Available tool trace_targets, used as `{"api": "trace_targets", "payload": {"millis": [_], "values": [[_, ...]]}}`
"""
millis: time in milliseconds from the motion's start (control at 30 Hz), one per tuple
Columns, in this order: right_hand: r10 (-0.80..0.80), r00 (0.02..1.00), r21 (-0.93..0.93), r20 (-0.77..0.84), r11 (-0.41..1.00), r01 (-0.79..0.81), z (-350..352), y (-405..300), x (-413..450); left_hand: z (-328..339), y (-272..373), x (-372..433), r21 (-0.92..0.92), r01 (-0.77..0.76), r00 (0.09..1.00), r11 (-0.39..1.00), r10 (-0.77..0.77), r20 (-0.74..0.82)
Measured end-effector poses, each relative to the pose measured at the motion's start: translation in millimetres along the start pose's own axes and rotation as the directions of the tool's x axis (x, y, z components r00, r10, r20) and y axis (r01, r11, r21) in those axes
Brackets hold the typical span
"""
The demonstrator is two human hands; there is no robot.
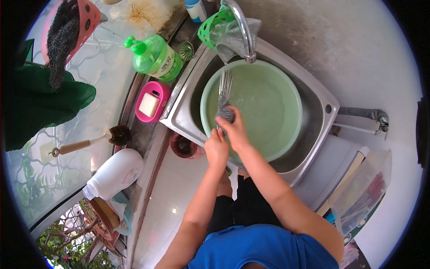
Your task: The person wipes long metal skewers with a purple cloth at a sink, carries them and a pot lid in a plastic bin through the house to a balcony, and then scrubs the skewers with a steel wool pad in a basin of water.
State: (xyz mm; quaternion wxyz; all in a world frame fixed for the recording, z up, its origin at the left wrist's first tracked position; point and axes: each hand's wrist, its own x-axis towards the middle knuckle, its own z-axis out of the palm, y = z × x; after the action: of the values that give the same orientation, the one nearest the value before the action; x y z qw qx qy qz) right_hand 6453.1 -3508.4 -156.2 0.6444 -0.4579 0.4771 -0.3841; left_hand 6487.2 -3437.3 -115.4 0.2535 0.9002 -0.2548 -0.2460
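Observation:
A bundle of thin metal rods (226, 82), perhaps chopsticks or skewers, points away from me over a pale green plastic basin (299, 101). My left hand (216, 149) grips its near end at the basin's rim. Wrapped about the bundle is a grey scouring pad (226, 115), which my right hand (237, 129) presses around the rods just beyond my left hand. Part of the bundle is hidden under the pad and fingers. The basin holds water and sits in a stainless steel sink (302, 164).
A chrome faucet (247, 37) arches over the basin's far rim, beside a green perforated holder (210, 28) with a mesh cloth (231, 35). Along the left ledge stand a green pump bottle (158, 59), a pink soap dish (142, 114), a brush (117, 136) and a white bottle (117, 171).

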Motion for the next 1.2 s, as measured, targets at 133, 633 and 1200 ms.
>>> {"api": "trace_targets", "payload": {"millis": [133, 633, 1200], "values": [[0.069, 0.995, 0.181, -0.069, 0.982, -0.056, 5.4, -12.1, 61.1, -10.3, 13.9, -6.3, 0.132, -0.014, 0.992, 0.991, -0.003, 0.126], [0.088, 0.910, 0.108, -0.406, 0.993, -0.048, -43.7, -1.2, 145.5, -17.3, 3.2, -32.8, 0.103, -0.038, 0.966, 0.994, 0.010, 0.259], [0.444, 0.819, 0.347, 0.364, 0.751, -0.561, -64.2, -4.2, 3.4, 35.2, 4.3, -3.8, -0.179, -0.048, 0.984, 0.983, 0.077, 0.163]]}}
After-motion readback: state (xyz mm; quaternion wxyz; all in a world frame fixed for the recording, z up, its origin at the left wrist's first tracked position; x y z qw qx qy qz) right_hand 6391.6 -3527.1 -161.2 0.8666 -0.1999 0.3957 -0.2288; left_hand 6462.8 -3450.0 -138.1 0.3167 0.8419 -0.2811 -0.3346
